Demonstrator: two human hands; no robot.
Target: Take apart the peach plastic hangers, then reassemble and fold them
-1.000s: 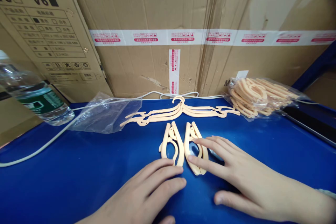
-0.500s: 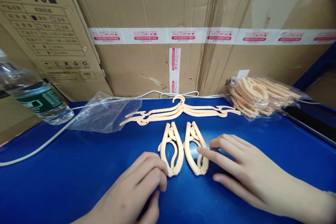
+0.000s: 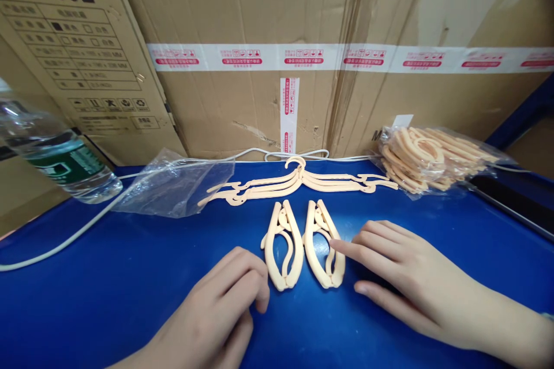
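Observation:
Two folded cream plastic travel hangers lie side by side on the blue table: a left folded hanger and a right folded hanger. My left hand rests just left of the left one, slightly apart, its fingers curled with nothing visible in them. With fingers stretched out, my right hand lies at the right folded hanger, and its index fingertip reaches onto that hanger's right arm. Behind them, unfolded cream hangers lie stacked, arms spread and a hook pointing away from me.
A clear bag of folded hangers sits at the back right, by a dark flat object. Back left are a crumpled plastic bag and a water bottle. A white cable crosses the table before cardboard boxes.
My left hand has drawn back a little to the left, away from the left folded hanger. My right hand has shifted slightly right. The hangers stay in place.

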